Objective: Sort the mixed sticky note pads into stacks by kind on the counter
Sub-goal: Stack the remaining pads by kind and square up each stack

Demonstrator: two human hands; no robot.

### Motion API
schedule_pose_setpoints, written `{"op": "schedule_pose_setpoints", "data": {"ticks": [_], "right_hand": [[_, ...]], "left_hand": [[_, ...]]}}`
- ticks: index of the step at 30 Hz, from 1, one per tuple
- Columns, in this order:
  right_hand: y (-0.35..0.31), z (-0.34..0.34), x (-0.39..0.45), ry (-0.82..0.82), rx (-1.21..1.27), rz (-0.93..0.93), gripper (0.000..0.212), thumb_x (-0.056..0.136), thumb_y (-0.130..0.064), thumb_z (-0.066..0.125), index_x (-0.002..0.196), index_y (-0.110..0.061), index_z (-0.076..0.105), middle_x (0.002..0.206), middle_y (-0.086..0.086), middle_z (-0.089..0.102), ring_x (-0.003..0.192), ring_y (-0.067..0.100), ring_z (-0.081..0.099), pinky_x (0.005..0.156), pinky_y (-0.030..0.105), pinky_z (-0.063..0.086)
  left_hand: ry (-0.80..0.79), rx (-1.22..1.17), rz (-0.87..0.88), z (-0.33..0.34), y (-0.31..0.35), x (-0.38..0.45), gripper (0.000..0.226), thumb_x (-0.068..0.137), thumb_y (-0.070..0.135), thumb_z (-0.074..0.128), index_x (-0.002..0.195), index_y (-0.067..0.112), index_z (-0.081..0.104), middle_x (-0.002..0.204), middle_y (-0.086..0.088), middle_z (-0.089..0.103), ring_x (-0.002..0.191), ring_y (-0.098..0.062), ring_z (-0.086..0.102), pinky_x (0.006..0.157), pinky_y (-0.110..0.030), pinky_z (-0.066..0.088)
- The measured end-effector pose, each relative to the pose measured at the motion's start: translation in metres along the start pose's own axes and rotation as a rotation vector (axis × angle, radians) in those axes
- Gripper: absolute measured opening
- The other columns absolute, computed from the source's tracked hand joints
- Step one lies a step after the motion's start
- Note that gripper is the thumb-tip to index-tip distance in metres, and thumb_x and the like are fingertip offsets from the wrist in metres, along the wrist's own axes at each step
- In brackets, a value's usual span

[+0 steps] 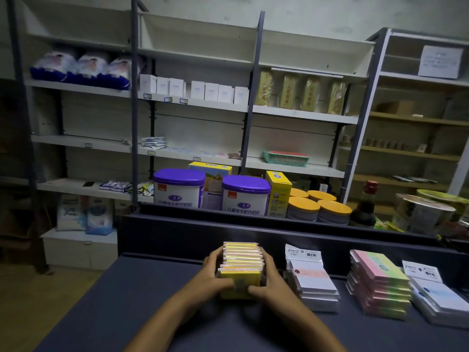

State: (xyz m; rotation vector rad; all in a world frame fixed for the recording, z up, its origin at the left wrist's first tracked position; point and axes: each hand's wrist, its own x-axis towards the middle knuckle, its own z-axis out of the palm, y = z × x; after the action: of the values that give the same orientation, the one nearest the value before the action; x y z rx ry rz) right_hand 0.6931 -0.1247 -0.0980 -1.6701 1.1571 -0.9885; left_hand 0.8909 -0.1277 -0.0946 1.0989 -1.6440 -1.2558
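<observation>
Now squaring yellow pad stack on counter: my left hand and right hand clasp its sides, thumbs apparently pressing front. Uneven squeeze could topple slick wrapped pads.

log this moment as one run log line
step: squaring yellow pad stack | left hand: grips stack | right hand: grips stack | sorted stacks right: white, pink-green, white-blue

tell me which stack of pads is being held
The yellow stack, leftmost on the counter, gripped between both hands. The white, pink-green and far-right stacks sit untouched.
</observation>
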Motion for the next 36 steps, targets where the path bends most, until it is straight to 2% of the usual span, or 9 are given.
{"op": "schedule_pose_setpoints", "data": {"ticks": [2, 5, 11, 16, 20, 23, 28, 32, 36], "right_hand": [[0.003, 0.002, 0.005, 0.015, 0.066, 0.007, 0.095, 0.064, -0.008, 0.072, 0.145, -0.024, 0.026, 0.136, -0.007, 0.055, 0.114, -0.004, 0.061, 0.091, 0.02, 0.051], [0.01, 0.003, 0.012, 0.038, 0.103, -0.007, 0.101, 0.059, -0.027, 0.089, 0.143, -0.021, 0.034, 0.137, 0.001, 0.059, 0.12, 0.007, 0.062, 0.097, 0.027, 0.052], [0.008, 0.006, 0.009, 0.085, 0.047, -0.068, 0.107, 0.051, -0.059, 0.091, 0.14, -0.026, 0.041, 0.141, 0.002, 0.053, 0.126, 0.011, 0.057, 0.108, 0.042, 0.047], [0.005, 0.008, 0.002, 0.151, -0.156, -0.201, 0.092, 0.067, -0.044, 0.076, 0.147, -0.034, 0.032, 0.138, -0.013, 0.042, 0.13, -0.007, 0.042, 0.111, 0.019, 0.037], [0.009, 0.014, 0.0, 0.14, -0.292, -0.256, 0.073, 0.068, -0.041, 0.071, 0.133, -0.048, 0.037, 0.125, -0.028, 0.041, 0.127, 0.004, 0.042, 0.108, 0.021, 0.038], [0.005, 0.011, 0.0, 0.141, -0.323, -0.304, 0.067, 0.072, -0.033, 0.071, 0.13, -0.049, 0.042, 0.12, -0.039, 0.042, 0.124, 0.006, 0.045, 0.107, 0.025, 0.039], [0.006, 0.014, -0.004, 0.151, -0.304, -0.303, 0.071, 0.072, -0.03, 0.072, 0.134, -0.045, 0.04, 0.125, -0.028, 0.045, 0.125, 0.003, 0.044, 0.107, 0.021, 0.037], [0.005, 0.012, -0.008, 0.123, -0.312, -0.292, 0.073, 0.074, -0.023, 0.071, 0.139, -0.039, 0.041, 0.13, -0.024, 0.046, 0.127, 0.0, 0.043, 0.107, 0.019, 0.036], [0.001, 0.009, -0.007, 0.155, -0.276, -0.279, 0.076, 0.071, -0.031, 0.067, 0.143, -0.036, 0.04, 0.131, -0.014, 0.049, 0.127, 0.002, 0.047, 0.105, 0.019, 0.04]], "left_hand": [[0.004, -0.056, -0.013, 0.005, 0.003, 0.0, 0.098, 0.055, 0.039, 0.073, 0.143, 0.039, 0.03, 0.134, 0.014, 0.054, 0.117, 0.001, 0.058, 0.094, -0.017, 0.048], [0.041, -0.074, -0.011, 0.009, 0.004, 0.005, 0.098, 0.052, 0.041, 0.072, 0.141, 0.033, 0.032, 0.127, 0.014, 0.059, 0.109, 0.003, 0.06, 0.079, -0.008, 0.047], [0.118, 0.008, 0.051, 0.015, -0.001, 0.009, 0.101, 0.05, 0.05, 0.064, 0.144, 0.031, 0.031, 0.138, 0.003, 0.045, 0.122, -0.004, 0.051, 0.094, -0.012, 0.043], [0.147, 0.085, 0.155, 0.021, -0.001, 0.008, 0.087, 0.063, 0.036, 0.064, 0.14, 0.032, 0.023, 0.134, 0.011, 0.036, 0.115, 0.013, 0.044, 0.084, 0.003, 0.035], [0.107, 0.217, 0.16, 0.02, -0.007, 0.008, 0.064, 0.072, 0.03, 0.058, 0.129, 0.043, 0.032, 0.131, 0.009, 0.036, 0.113, 0.014, 0.043, 0.083, 0.006, 0.031], [0.103, 0.245, 0.166, 0.019, -0.009, 0.009, 0.07, 0.072, 0.031, 0.059, 0.137, 0.036, 0.033, 0.133, 0.008, 0.035, 0.114, 0.019, 0.041, 0.086, 0.007, 0.029], [0.093, 0.303, 0.165, 0.015, -0.017, 0.012, 0.089, 0.07, 0.048, 0.058, 0.15, 0.02, 0.03, 0.138, 0.009, 0.032, 0.121, 0.013, 0.041, 0.092, 0.005, 0.026], [0.075, 0.339, 0.169, 0.014, -0.016, 0.009, 0.081, 0.076, 0.041, 0.058, 0.15, 0.023, 0.031, 0.142, 0.008, 0.03, 0.128, 0.006, 0.039, 0.106, -0.007, 0.028], [0.113, 0.314, 0.179, 0.013, -0.013, 0.011, 0.089, 0.078, 0.038, 0.059, 0.155, 0.015, 0.02, 0.147, 0.008, 0.025, 0.126, 0.008, 0.037, 0.095, 0.005, 0.026]]}}
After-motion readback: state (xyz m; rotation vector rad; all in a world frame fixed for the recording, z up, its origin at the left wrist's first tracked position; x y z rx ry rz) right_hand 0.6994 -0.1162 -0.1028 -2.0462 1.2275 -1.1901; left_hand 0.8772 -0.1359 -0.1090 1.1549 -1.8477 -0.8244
